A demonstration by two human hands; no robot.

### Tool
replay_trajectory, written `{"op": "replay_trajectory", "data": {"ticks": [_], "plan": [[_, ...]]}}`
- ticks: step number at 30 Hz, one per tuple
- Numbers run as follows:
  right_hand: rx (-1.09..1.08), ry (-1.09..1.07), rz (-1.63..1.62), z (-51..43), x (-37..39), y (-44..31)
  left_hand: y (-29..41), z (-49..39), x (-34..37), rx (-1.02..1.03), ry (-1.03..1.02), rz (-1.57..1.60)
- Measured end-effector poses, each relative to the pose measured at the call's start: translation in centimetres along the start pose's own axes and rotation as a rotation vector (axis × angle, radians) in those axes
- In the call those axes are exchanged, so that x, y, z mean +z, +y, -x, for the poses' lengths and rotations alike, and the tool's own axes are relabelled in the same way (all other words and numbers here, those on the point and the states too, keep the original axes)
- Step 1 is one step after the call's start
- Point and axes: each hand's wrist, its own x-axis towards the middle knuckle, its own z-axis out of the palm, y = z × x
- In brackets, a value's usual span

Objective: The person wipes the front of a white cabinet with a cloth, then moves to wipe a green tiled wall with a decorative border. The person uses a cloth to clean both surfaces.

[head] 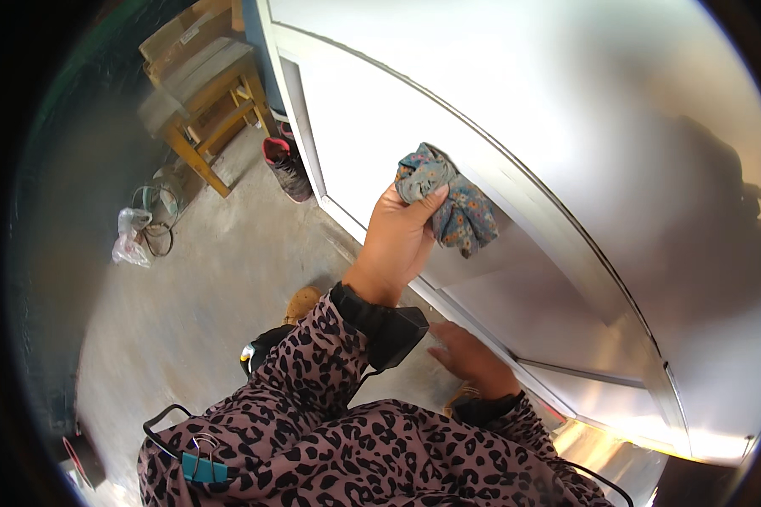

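Observation:
My left hand point(399, 244) grips a crumpled cloth point(460, 203) with a small flower pattern, thumb on top. The cloth is over the lower part of a shiny metal cabinet or counter front point(355, 114); whether it touches the surface, I cannot tell. Lower and to the right, my right hand point(472, 358) hangs beside the bottom edge of that front, slightly blurred, with nothing seen in it. Above both hands lies a broad, shiny metal surface point(545, 127) with a dark reflection or shadow on its right side. A black device is strapped at my left wrist.
A wooden stool or bench point(193, 152) with cardboard boxes stands at the upper left. Dark shoes with a red lining point(288, 168) sit by the metal front's corner. On the concrete floor point(184, 304) lie a clear plastic bag point(132, 237) and a looped cord point(160, 239).

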Motion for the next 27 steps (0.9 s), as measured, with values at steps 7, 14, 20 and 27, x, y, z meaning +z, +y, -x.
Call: {"op": "replay_trajectory", "data": {"ticks": [7, 14, 20, 27], "plan": [[-0.014, 0.635, -0.457, 0.2, -5.3, 0.0, 0.4, 2.3, 0.4, -0.144, -0.079, -0.154], [-0.392, 0.744, -0.984, 1.2, -5.2, -5.2, 0.8, 5.4, 0.0, -0.252, -0.169, -0.328], [-0.151, 0.552, -1.008, 2.1, -5.0, -5.2, 1.9, 7.1, -0.3, -0.369, -0.086, -0.33], [-0.275, 0.792, -1.135, 3.4, -5.9, -5.3, 2.4, 6.7, -1.7, -0.276, 0.014, -0.782]]}}
